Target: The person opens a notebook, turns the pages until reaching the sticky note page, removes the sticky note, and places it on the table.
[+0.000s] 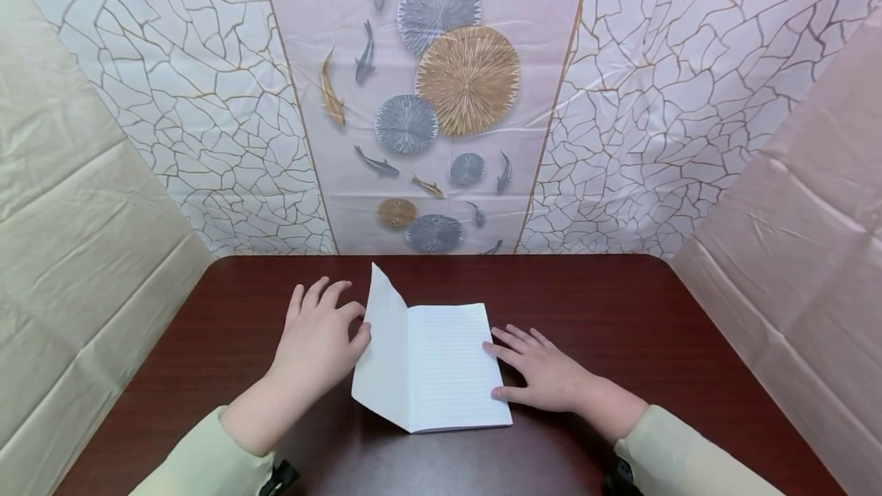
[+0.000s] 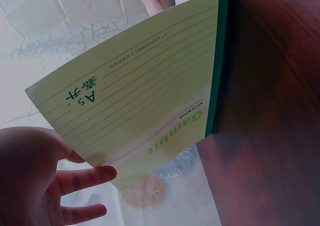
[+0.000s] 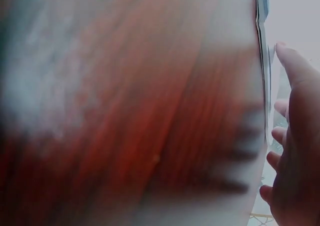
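A thin notebook (image 1: 455, 366) lies partly opened on the table, its lined page facing up. Its front cover (image 2: 135, 91) stands tilted up on the left; the outer side is pale green with printed lines, "Gambit" lettering and a dark green spine strip. My left hand (image 1: 317, 339) pinches the cover's outer edge between thumb and index finger, the other fingers spread apart. At the page's right edge, my right hand (image 1: 544, 373) rests with thumb and index fingertips touching the paper and its fingers fairly straight. In the right wrist view the notebook shows only edge-on.
The dark red-brown wooden table (image 1: 606, 312) reaches back to a patterned cloth (image 1: 427, 174) with fish and round leaf shapes. Beige fabric walls (image 1: 76, 251) slope along both sides.
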Motion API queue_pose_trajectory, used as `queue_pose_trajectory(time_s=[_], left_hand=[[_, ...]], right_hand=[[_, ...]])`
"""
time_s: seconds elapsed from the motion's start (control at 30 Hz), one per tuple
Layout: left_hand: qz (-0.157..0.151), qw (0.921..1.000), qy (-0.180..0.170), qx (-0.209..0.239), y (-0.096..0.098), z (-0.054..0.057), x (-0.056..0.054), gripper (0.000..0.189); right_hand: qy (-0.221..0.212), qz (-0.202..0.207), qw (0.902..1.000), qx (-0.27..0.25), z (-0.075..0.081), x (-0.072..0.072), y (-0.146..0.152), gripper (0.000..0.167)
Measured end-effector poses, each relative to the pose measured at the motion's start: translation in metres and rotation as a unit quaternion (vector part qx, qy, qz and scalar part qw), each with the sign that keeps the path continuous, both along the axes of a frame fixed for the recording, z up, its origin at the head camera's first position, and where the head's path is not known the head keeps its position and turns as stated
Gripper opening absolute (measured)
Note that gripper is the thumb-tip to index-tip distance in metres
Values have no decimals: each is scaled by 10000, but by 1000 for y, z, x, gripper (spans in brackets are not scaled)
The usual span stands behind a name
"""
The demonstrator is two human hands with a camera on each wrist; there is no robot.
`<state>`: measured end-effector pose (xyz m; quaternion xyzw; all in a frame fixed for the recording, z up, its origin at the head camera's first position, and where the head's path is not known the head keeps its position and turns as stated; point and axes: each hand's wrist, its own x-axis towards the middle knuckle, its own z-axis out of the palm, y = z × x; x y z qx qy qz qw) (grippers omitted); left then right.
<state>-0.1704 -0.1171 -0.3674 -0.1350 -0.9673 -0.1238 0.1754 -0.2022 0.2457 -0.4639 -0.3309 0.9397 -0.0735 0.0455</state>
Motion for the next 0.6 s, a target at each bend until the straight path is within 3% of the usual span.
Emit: queue_pose_trajectory(time_s=[0.6], left_hand=[[233,9996,74,127,-23,-23,3,16]], right_hand=[[-380,-363,9982,283,-3,0,1,90]])
